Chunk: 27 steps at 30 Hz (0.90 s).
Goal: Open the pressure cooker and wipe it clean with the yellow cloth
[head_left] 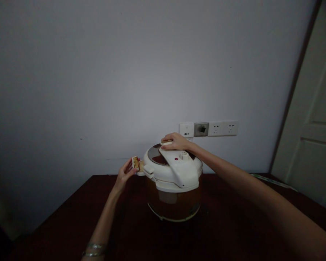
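An electric pressure cooker with a white lid and brown body stands upright on the dark table. On the lid's handle rests my right hand, its fingers curled over the far end. My left hand is beside the cooker's left side. Between its thumb and fingers it grips a small white box-like piece with yellowish-brown staining inside. The piece is close to a stained bracket on the cooker's side; whether they touch I cannot tell. A round knob sits on the lid.
The dark red table meets a pale wall behind the cooker. On the wall is a row of sockets. A thin patterned strip lies at the table's back right, near a white door.
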Motion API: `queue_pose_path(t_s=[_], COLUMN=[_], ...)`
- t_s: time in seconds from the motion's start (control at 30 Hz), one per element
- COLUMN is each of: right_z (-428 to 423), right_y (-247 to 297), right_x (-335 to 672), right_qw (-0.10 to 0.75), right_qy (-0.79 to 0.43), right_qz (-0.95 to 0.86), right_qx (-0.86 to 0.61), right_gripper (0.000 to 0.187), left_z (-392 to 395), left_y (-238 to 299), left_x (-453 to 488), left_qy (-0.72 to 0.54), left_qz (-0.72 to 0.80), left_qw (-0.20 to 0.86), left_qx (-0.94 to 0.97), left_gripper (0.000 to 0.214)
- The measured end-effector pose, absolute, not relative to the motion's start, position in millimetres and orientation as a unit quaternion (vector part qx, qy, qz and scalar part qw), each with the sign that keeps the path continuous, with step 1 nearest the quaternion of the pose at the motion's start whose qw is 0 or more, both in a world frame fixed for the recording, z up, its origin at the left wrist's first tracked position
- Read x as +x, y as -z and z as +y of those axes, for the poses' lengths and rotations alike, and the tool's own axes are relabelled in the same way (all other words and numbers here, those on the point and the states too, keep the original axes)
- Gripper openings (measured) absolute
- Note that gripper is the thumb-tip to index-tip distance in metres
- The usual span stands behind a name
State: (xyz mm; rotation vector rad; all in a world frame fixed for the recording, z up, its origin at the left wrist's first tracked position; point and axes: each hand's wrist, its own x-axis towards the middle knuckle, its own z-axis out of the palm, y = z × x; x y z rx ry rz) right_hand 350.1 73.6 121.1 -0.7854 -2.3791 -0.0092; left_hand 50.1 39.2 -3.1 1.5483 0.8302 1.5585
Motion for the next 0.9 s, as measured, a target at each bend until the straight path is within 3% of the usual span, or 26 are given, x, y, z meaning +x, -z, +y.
queue_pose_path(t_s=[0.6, 0.9], right_z=[73.3, 70.8], right_y=[-121.7, -134.3], right_x=[350.5, 352.3], right_qw=[0.299, 0.212], right_qy=[-0.008, -0.048], right_qz=[-0.904, -0.914], right_qx=[-0.307, -0.342], right_gripper=[0.044, 0.051], left_z=[40.6, 36.9], left_y=[3.6, 0.3], left_x=[49.5, 51.5], left_qy=[-0.608, -0.597], left_qz=[0.324, 0.319], left_qw=[0.398, 0.399], left_qx=[0.606, 0.618], left_gripper=[0.076, 0.077])
